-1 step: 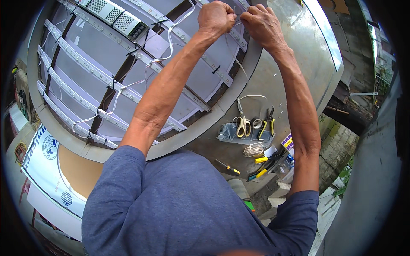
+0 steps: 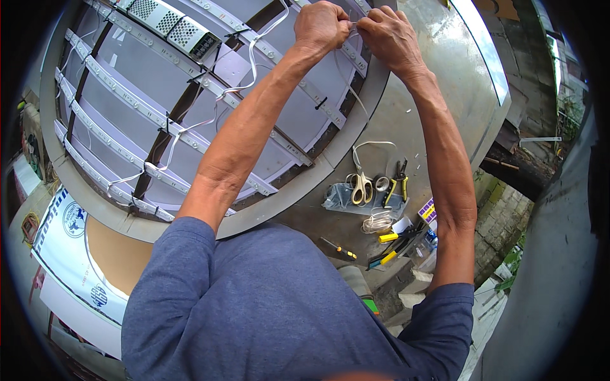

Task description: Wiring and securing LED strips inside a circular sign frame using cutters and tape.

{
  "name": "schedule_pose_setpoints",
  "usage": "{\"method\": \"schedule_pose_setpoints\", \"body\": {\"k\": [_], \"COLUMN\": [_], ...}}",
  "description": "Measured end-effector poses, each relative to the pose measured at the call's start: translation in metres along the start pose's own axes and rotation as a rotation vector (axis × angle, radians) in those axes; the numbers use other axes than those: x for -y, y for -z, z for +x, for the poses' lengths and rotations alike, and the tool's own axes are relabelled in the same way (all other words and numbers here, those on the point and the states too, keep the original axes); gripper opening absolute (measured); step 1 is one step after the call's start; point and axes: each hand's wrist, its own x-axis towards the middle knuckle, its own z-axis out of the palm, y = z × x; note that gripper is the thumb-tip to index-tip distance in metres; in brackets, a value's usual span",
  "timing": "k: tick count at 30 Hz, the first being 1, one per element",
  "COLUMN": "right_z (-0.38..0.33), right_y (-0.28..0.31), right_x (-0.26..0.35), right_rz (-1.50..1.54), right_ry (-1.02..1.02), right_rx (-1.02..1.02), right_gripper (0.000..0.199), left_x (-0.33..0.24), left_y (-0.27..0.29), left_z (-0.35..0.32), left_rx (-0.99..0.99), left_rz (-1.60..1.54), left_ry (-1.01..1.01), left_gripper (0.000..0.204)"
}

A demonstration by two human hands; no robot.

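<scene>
At the top of the view, my left hand (image 2: 321, 26) is pinched on a thin wire (image 2: 354, 23). Just to its right, my right hand (image 2: 390, 39) pinches the same wire, with a short gap between the fingertips. Both hands are over the far right part of a large round sign frame (image 2: 298, 190). Rows of white LED strips (image 2: 133, 105) cross its inside, joined by a white cable (image 2: 219, 96) that runs loosely between them. A perforated metal power supply (image 2: 168, 25) lies across the strips at the upper left. A pale wire (image 2: 356, 95) hangs below my hands over the rim.
On the metal table (image 2: 406, 127) right of the frame lie scissors (image 2: 361, 190), a tape roll (image 2: 382, 183), yellow-black pliers (image 2: 398, 184), a coil of wire (image 2: 378, 222) and a screwdriver (image 2: 338, 248). Several more tools lie near my right elbow. A printed sheet (image 2: 79, 254) is at the lower left.
</scene>
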Motion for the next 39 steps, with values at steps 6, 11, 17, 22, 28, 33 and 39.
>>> {"method": "schedule_pose_setpoints", "body": {"k": [6, 11, 17, 22, 28, 33, 39], "right_z": [-0.001, 0.003, 0.003, 0.004, 0.009, 0.014, 0.02], "right_y": [0.0, 0.0, 0.001, 0.004, 0.005, 0.008, 0.01], "right_x": [-0.003, -0.005, -0.005, -0.006, -0.004, -0.005, -0.008], "right_rz": [0.031, 0.139, 0.233, 0.287, 0.276, 0.252, 0.344], "right_ry": [0.027, -0.012, -0.065, -0.05, -0.107, -0.078, -0.109], "right_rx": [-0.042, 0.019, 0.027, 0.035, 0.099, 0.191, 0.282], "right_gripper": [0.01, 0.01, 0.009, 0.009, 0.011, 0.012, 0.013], "left_x": [0.011, 0.012, 0.014, 0.013, 0.007, 0.006, -0.001], "left_y": [-0.001, 0.003, 0.01, 0.01, 0.004, 0.003, 0.007], "left_z": [0.009, 0.013, 0.014, 0.016, 0.015, 0.013, 0.011], "left_rx": [0.055, 0.029, 0.15, 0.156, 0.142, 0.139, 0.2], "left_rz": [0.059, 0.141, -0.072, 0.039, 0.092, 0.086, 0.092], "left_ry": [-0.087, -0.192, -0.043, -0.109, -0.044, -0.034, -0.025], "left_gripper": [0.021, 0.021, 0.021, 0.02, 0.014, 0.014, 0.019]}}
